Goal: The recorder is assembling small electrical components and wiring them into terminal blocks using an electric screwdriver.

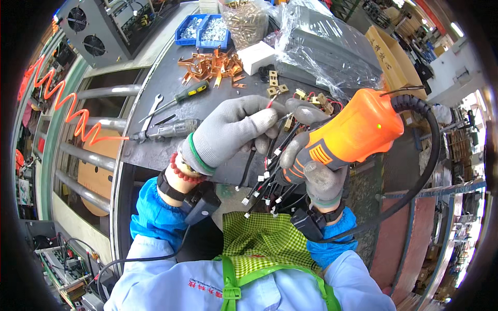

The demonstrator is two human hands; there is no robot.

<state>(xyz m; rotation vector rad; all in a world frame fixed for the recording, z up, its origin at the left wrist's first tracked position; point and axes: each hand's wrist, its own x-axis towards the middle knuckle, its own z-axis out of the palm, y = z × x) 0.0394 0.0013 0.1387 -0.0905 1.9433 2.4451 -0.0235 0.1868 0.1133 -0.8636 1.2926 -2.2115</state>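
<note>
My left hand [233,127], in a grey coated glove, pinches a thin wire [270,102] with a red end between thumb and fingers. An orange corded power tool [358,124] with a thick black cable [433,150] is in my gloved right hand [324,184]; its narrow front end is partly hidden by the fingers. Between the hands a bundle of black wires [265,181] with small white connectors hangs over the table's front edge. Just beyond my fingers lie brass terminal blocks [324,102], some with red wires. A smaller brass piece [273,78] is beside them.
On the dark table [181,114] lie a screwdriver [193,91], a wrench [151,112], and an air tool [168,129] on a coiled orange hose [78,114]. Farther back are copper brackets [220,62], blue bins [213,30], a white box [256,57] and plastic-wrapped grey panels [329,46]. Rollers [88,153] run along the left.
</note>
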